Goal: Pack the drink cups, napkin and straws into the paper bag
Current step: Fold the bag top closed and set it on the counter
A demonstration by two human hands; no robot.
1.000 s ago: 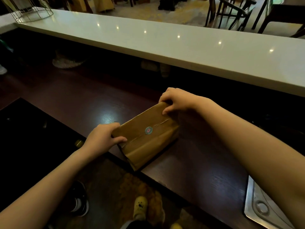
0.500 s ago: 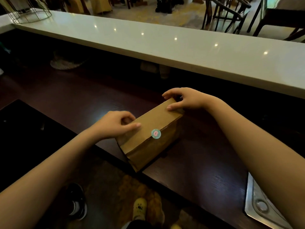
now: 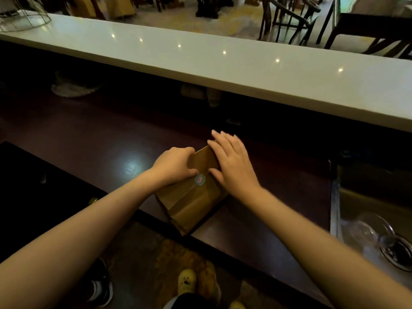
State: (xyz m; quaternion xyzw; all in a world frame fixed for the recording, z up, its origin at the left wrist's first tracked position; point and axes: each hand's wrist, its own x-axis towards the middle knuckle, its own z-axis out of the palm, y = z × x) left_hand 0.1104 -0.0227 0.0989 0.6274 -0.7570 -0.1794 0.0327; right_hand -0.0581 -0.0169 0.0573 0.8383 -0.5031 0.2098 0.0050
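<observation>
A brown paper bag (image 3: 189, 204) stands on the dark wooden counter (image 3: 116, 139) at its near edge, its top folded over and held by a round blue and pink sticker (image 3: 200, 179). My left hand (image 3: 176, 165) grips the folded top on the left side, fingers curled over it. On the right part of that top my right hand (image 3: 231, 162) lies flat, fingers spread and pressing down. No cups, napkin or straws are visible; the bag hides whatever is inside.
A raised white bar top (image 3: 245, 70) runs across behind the counter. A steel sink (image 3: 374, 219) with a drain lies at the right. A black panel (image 3: 33, 186) is at the left. Chairs stand beyond the bar; shoes and a rug are below.
Both hands have come together over the bag's folded top. The right hand went from holding the far corner to lying flat on it. The bag has turned slightly.
</observation>
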